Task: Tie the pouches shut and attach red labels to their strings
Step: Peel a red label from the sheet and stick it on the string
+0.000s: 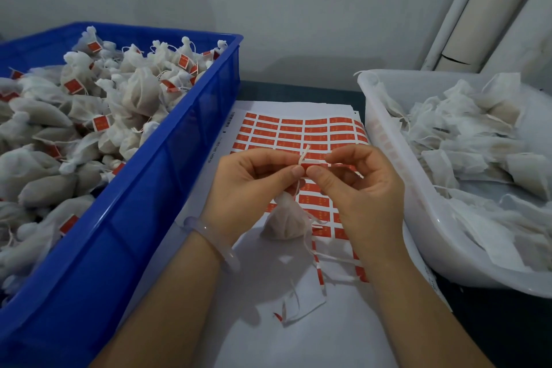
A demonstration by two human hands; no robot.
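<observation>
Head view: left hand (249,188) and right hand (363,191) fingers (322,174) pinch label (312,161).

Your left hand (254,185) and right hand (355,185) pinch a red label (312,162) onto the string (303,154); the pouch (283,222) hangs below them.

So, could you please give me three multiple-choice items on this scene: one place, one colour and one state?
1. Where do the labelled pouches lie?
A. in the blue crate
B. on a shelf
C. on the floor
2. What colour is the tub on the right?
A. black
B. white
C. green
3. What does the grip of the left hand and right hand hold?
A. nothing
B. scissors
C. a label on a string
Key: 1 A, red shows among the crate's pouches; 2 B, its wall is pale white; 3 C, both hands pinch it.
</observation>
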